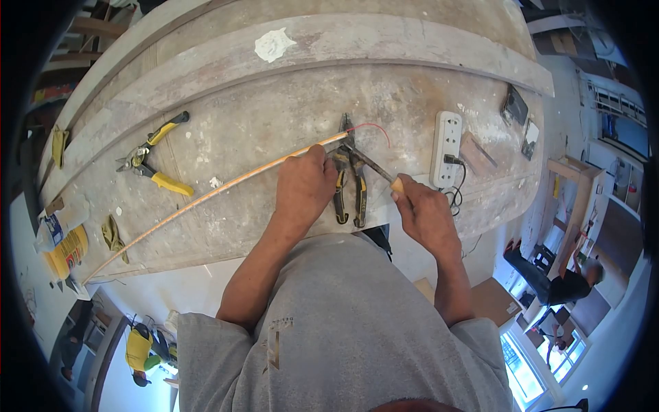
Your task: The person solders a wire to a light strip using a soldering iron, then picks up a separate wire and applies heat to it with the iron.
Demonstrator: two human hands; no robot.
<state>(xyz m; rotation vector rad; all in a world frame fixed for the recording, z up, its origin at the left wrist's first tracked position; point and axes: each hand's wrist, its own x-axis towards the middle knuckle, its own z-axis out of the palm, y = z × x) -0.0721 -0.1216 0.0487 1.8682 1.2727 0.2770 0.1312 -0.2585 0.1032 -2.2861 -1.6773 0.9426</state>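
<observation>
Near the middle of the worktable (226, 103), my left hand (305, 182) is closed on a long, thin light strip (213, 193), orange and white, close to its right end. A thin red wire (374, 125) curves away from that end. My right hand (425, 213) is wrapped round the tan handle of what looks like a soldering iron (374, 165). Its dark shaft points up-left to the strip's end, where the exact contact is too small to tell. Black-and-yellow pliers (360, 196) lie under the strip's end, between my hands, partly hidden.
Right of my hands lies a white power strip (446, 144) with a black cord. Yellow-handled snips (154, 156) rest at left, beyond a glove (112, 237) and bottles (68, 244). Curved boards (343, 41) span the far side. A phone (515, 104) lies far right. Other people stand away.
</observation>
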